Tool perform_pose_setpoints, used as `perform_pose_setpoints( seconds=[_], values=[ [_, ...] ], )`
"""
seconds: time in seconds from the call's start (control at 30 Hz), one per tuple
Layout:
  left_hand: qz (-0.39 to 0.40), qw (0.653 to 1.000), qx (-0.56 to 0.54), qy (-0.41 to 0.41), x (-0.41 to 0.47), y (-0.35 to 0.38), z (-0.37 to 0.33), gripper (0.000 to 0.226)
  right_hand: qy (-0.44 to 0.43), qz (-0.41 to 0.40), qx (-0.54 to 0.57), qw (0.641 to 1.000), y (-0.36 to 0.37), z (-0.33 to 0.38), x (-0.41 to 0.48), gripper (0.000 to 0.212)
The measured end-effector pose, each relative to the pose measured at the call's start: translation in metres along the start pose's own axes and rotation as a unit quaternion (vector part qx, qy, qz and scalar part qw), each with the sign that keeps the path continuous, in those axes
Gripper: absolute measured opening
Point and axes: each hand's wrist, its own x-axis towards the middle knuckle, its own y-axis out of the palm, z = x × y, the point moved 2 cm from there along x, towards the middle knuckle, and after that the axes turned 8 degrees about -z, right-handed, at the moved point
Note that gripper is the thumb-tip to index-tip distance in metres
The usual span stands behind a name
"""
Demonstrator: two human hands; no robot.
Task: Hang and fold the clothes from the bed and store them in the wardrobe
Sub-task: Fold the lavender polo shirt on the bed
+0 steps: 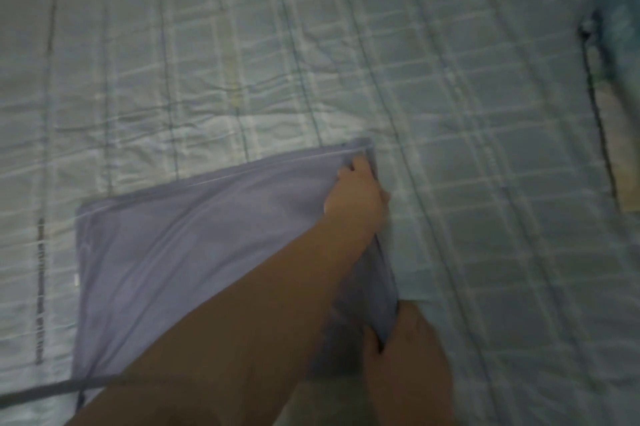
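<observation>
Where both hands pinch it, lavender garment (180,252), smooth, folded flat, blurred

Dim light, pale checked bedspread (450,96), creased, filling the view

text: none legible | labels: none readable | frame blurred

Two bare forearms enter from the lower edge, with no sleeve, watch or ring visible on either. The left hand (355,197) shows its back and knuckles, the thumb edge blurred. The right hand (401,342) shows a broad back, its fingertips hidden from view.
</observation>
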Motion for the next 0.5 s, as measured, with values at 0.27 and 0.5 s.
perform_pose_setpoints(
  seconds=[0.27,0.5],
  values=[
    [0.031,0.996,-0.069,0.046,0.006,-0.027,0.024,0.033,0.009,-0.056,0.14,0.989,0.004,0.019,-0.017,0.027],
    [-0.035,0.988,-0.131,0.077,-0.01,-0.112,0.109,0.025,-0.085,-0.072,0.181,0.977,0.015,0.088,-0.071,0.036]
  ],
)
